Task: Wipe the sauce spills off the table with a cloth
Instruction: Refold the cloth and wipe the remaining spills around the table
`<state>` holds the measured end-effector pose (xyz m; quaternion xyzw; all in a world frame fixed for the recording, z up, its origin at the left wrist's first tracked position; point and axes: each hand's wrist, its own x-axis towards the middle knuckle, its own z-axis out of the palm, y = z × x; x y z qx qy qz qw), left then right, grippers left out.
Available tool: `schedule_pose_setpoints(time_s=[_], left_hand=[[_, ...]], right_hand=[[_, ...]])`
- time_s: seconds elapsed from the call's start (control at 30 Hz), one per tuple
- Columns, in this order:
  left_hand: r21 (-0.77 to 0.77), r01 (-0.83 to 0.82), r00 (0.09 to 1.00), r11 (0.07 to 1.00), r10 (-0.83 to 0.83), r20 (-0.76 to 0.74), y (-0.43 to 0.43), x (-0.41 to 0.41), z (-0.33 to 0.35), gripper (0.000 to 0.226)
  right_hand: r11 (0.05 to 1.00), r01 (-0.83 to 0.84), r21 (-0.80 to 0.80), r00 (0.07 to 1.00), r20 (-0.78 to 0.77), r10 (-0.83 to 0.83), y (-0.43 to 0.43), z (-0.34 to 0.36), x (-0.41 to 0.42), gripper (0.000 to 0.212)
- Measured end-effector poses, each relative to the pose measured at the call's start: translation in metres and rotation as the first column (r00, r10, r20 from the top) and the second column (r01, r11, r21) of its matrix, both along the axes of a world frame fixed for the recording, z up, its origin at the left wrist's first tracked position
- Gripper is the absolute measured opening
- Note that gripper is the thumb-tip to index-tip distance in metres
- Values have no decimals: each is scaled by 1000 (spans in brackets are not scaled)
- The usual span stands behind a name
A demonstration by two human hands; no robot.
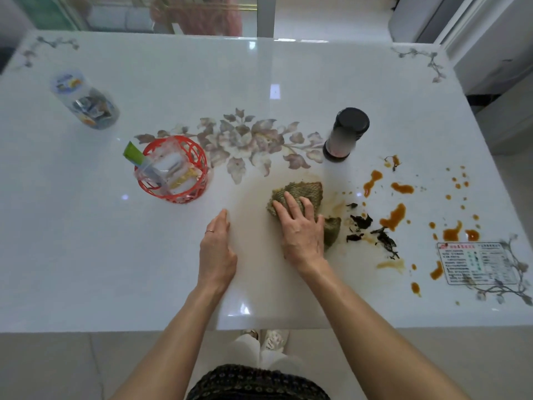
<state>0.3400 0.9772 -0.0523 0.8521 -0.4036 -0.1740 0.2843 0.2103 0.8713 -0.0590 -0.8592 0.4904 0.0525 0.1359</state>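
Since the cloth [307, 189] sits bunched mid-bench, a bit right of centre, everything turns on this: the sauce spills [393, 216] all lie to its right. They form a scattered orange field that runs far-to-near and reaches out toward the right edge.

Right grip [301, 229] is released, fingers spread flat and pressing on top of the cloth, not clenched round it. It's the nearer one to the mess. Left grip [217, 249] is released too, resting on the bench [129, 269] left of the cloth, holding nothing.

Dark leafy scraps [362, 222] lie just right of the cloth, between it and the bigger blobs, so my guess is a rightward sweep hits them first and may drag them.

The dark-lidded bottle [347, 134] stands upright on the far side, near the far end of the field, so watch it. The printed sticker [478, 262] at near right has blobs just beside it. The red basket [173, 168] and clear jar [86, 101] are well off left, out of the way.
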Motion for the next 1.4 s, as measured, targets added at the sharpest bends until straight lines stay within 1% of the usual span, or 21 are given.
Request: schedule_pose_setpoints(time_s=[0.13,0.23,0.3,0.37,0.47,0.53,0.57,0.67,0.73,0.8,0.93,1.0,1.13,1.27,1.33,1.4], left_hand=[[31,26,999,999,-27,39,-6,-2,2,67],[80,92,991,993,-99,91,-14,-5,5,70],[113,130,983,985,-143,114,-23,-5,5,69],[140,155,977,978,-173,126,-31,-7,4,68],[143,178,973,974,-196,119,-43,-9,3,67],[142,183,973,973,-200,115,-49,-9,4,68],[141,184,973,973,-200,116,-54,-9,4,68],[154,192,970,969,-212,121,-66,-5,6,70],[173,197,968,965,-219,123,-75,-2,7,72],[187,193,968,963,-218,125,-85,-1,7,73],[176,190,971,966,-212,113,-88,-3,5,70],[175,175,974,969,-197,112,-88,-2,4,68],[190,157,976,969,-182,121,-108,6,11,68],[224,171,971,960,-203,127,-114,10,14,65],[222,172,971,960,-203,128,-110,10,11,65],[225,174,972,959,-204,115,-107,8,10,65]], right_hand=[[993,-120,15,993,-15,121,32,5,15,73],[988,-148,45,989,2,148,16,2,30,74],[991,-98,88,995,-10,99,-7,3,32,74],[993,5,120,1000,-31,-1,-19,6,29,72],[988,84,127,995,-58,-78,-6,12,23,79],[989,71,130,996,-71,-62,3,13,24,88],[991,53,122,996,-71,-45,0,12,25,88],[994,10,107,998,-58,-4,-34,9,38,76],[989,24,146,997,-74,-13,-62,12,47,77],[988,51,148,994,-100,-36,-79,13,52,76],[991,68,116,989,-140,-51,-61,9,47,73],[993,54,103,992,-120,-41,-54,6,48,74],[997,6,80,994,-110,3,-90,13,70,77],[990,83,115,992,-105,-71,-115,16,79,68],[981,135,139,986,-115,-119,-114,18,79,67],[977,168,128,979,-137,-150,-110,18,79,67]])
